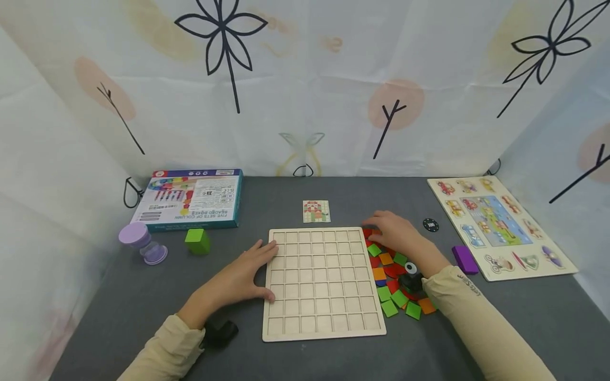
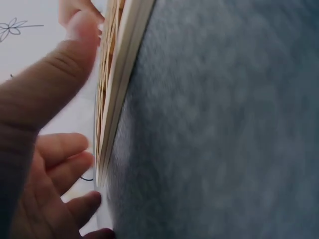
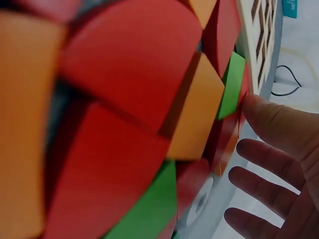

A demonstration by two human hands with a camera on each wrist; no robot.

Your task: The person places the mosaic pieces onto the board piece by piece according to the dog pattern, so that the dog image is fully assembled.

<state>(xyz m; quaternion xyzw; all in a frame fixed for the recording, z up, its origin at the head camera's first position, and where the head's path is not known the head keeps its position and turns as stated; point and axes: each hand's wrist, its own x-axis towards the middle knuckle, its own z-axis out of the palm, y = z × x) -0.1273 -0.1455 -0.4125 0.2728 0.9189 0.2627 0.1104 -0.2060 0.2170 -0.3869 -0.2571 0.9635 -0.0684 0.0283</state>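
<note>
A pale wooden grid board [image 1: 320,337] lies on the grey table, its square cells bare. My left hand [image 1: 242,272] is at the board's left edge, thumb and fingers spread along it; the left wrist view shows the thumb [image 2: 65,74] beside the board's side. Along the right edge lies a pile of flat red, green and orange pieces, among them a green square [image 1: 399,297] and an orange square [image 3: 199,109]. At the far end of this pile is my right hand [image 1: 393,231], its fingers loosely extended and the thumb tip [image 3: 259,107] right at a red piece.
Behind the board lies a small pattern card [image 1: 316,211]. At left are a boxed set [image 1: 190,198], a purple sand timer [image 1: 145,243] and a green cube [image 1: 197,241]. At right are a picture puzzle board [image 1: 500,227], a purple block [image 1: 464,260] and a black disc [image 1: 431,225].
</note>
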